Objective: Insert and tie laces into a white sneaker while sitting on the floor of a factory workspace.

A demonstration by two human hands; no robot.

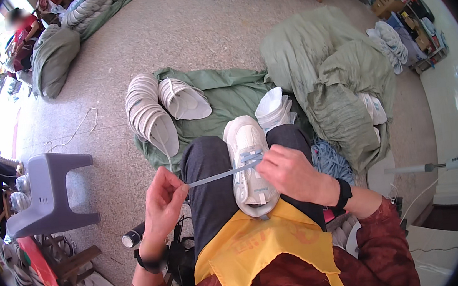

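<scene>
A white sneaker upper rests between my knees, toe pointing away from me. A pale blue flat lace runs from its eyelets out to the left. My left hand pinches the free end of that lace and holds it taut. My right hand lies over the shoe's right side, fingers closed on the lace at the eyelets. I wear dark trousers, a yellow apron and a dark red patterned shirt.
Stacks of white shoe uppers lie on a green cloth in front of me. Large green sacks stand to the right, a grey plastic stool to the left. A bundle of blue laces lies by my right knee. Another person sits far left.
</scene>
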